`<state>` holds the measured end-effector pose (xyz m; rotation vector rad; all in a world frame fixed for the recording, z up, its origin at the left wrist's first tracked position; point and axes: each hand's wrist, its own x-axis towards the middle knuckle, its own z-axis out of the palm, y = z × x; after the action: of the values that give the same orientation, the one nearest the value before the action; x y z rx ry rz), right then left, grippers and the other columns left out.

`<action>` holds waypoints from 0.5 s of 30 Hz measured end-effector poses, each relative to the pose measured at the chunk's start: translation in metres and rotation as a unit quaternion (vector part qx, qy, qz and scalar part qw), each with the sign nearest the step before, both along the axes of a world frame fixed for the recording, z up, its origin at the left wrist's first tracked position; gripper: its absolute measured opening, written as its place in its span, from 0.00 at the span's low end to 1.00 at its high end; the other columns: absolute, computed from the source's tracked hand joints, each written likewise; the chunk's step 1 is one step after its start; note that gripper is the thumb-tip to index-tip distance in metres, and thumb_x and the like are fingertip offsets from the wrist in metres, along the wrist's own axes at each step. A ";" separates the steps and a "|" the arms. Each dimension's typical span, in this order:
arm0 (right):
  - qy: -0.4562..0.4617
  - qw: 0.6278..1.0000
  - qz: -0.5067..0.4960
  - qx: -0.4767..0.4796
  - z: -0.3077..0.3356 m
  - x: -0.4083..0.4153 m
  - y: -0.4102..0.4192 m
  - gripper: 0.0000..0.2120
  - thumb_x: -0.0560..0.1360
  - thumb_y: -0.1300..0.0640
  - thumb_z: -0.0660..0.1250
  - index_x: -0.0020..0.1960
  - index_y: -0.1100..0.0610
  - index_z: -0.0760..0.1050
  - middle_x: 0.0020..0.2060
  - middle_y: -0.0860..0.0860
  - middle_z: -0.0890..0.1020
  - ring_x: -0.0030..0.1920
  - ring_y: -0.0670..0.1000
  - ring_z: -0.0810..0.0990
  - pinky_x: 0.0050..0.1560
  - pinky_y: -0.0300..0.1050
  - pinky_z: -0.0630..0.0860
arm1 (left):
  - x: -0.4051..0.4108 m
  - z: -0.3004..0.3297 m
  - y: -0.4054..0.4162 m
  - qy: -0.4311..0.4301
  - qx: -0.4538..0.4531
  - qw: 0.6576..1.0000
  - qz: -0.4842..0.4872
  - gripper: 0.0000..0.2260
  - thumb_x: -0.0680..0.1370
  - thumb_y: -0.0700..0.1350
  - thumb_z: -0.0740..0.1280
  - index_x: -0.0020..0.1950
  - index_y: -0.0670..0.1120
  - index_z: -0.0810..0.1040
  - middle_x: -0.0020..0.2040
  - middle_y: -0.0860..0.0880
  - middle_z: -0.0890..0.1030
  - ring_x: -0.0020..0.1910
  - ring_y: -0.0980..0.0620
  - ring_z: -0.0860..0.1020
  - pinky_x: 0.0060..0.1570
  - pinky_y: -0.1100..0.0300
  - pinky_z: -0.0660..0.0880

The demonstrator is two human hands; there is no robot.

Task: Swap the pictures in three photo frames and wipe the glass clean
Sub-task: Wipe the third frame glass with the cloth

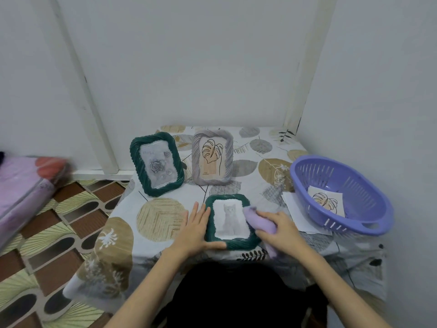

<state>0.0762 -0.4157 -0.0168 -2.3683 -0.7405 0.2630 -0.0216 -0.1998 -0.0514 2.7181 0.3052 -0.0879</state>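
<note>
A dark green frame (pixel 238 243) with a white cat picture lies flat near the table's front edge. My left hand (pixel 197 229) rests flat against its left side, fingers straight, thumb along the bottom edge. My right hand (pixel 277 229) grips a rolled lilac cloth (pixel 256 218) that lies on the frame's right side and glass. Behind, a second green frame (pixel 156 163) with a rose picture stands upright. Beside it stands a grey frame (pixel 212 157) with a leaf drawing.
A purple plastic basket (pixel 340 197) at the table's right holds a loose leaf picture (pixel 327 202); white paper (pixel 299 215) lies under it. The leaf-patterned tablecloth (pixel 160 218) covers the table. Walls close in behind and right. A pink wrapped bundle (pixel 26 188) sits at left over tiled floor.
</note>
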 end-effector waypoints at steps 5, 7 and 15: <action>0.178 0.958 -0.013 0.224 0.007 -0.018 0.034 0.27 0.72 0.59 0.71 0.69 0.58 0.67 0.64 0.51 0.73 0.59 0.46 0.72 0.59 0.35 0.70 | -0.002 0.032 -0.042 -0.140 -0.510 0.835 0.154 0.20 0.80 0.56 0.51 0.69 0.52 0.66 0.66 0.46 0.73 0.60 0.49 0.74 0.56 0.58 0.73; 0.238 0.944 0.015 0.227 0.007 -0.030 0.054 0.25 0.76 0.61 0.65 0.71 0.60 0.63 0.64 0.50 0.71 0.56 0.45 0.72 0.57 0.35 0.71 | -0.003 0.027 -0.049 -0.139 -0.623 0.753 0.161 0.18 0.80 0.55 0.55 0.68 0.52 0.67 0.57 0.45 0.79 0.50 0.47 0.80 0.49 0.53 0.79; 0.013 1.000 -0.001 -0.016 -0.019 -0.014 0.052 0.25 0.76 0.57 0.59 0.73 0.53 0.60 0.61 0.56 0.70 0.58 0.54 0.68 0.64 0.48 0.65 | -0.035 0.020 0.040 -0.219 -0.396 0.872 0.187 0.27 0.74 0.38 0.67 0.68 0.58 0.64 0.69 0.40 0.68 0.49 0.46 0.79 0.39 0.56 0.81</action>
<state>0.0617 -0.3638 -0.0357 -2.3907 -0.7275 0.3062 -0.0567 -0.1594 -0.0312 1.7568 0.5143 0.4190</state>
